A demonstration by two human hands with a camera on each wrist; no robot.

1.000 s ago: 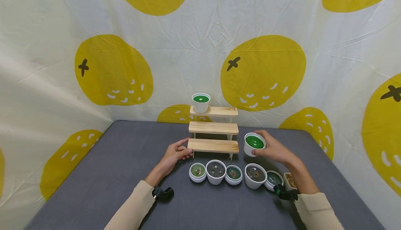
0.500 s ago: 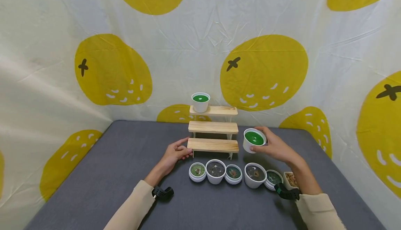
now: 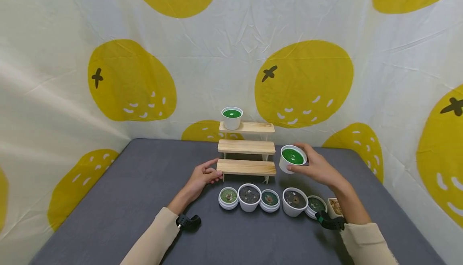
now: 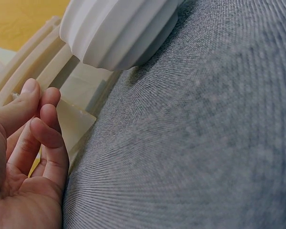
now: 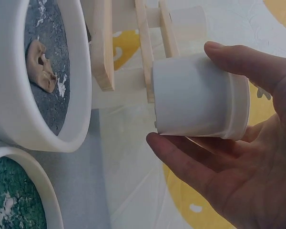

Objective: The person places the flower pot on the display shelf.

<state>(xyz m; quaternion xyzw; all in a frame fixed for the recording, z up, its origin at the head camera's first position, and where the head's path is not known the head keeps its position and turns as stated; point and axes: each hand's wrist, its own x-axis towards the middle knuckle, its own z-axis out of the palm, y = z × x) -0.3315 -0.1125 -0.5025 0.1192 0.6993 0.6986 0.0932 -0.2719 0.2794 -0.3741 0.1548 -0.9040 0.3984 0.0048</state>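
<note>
My right hand (image 3: 317, 168) grips a white pot (image 5: 198, 95) with a shiny green inside (image 3: 293, 156). It is up off the table, just right of the three-tier wooden shelf stand (image 3: 246, 167). In the right wrist view, thumb and fingers span the pot's sides. My left hand (image 3: 199, 180) pinches the left end of the stand's lowest tier, thumb and curled fingers (image 4: 47, 133) at its edge in the left wrist view. A similar white pot (image 3: 232, 123) with green inside stands at the left end of the top tier. The middle and lowest tiers bear nothing.
A row of white pots lies in front of the stand: a low one (image 3: 228, 204), a taller one (image 3: 248, 206), another low one (image 3: 269, 208), then a tall one (image 3: 293, 212) and a low one (image 3: 312, 213). A small box of brown pieces (image 3: 335, 207) sits beside my right wrist.
My right hand has lifted the green-topped pot higher and slightly left, toward the stand. The left hand stays at the lowest tier's end.
</note>
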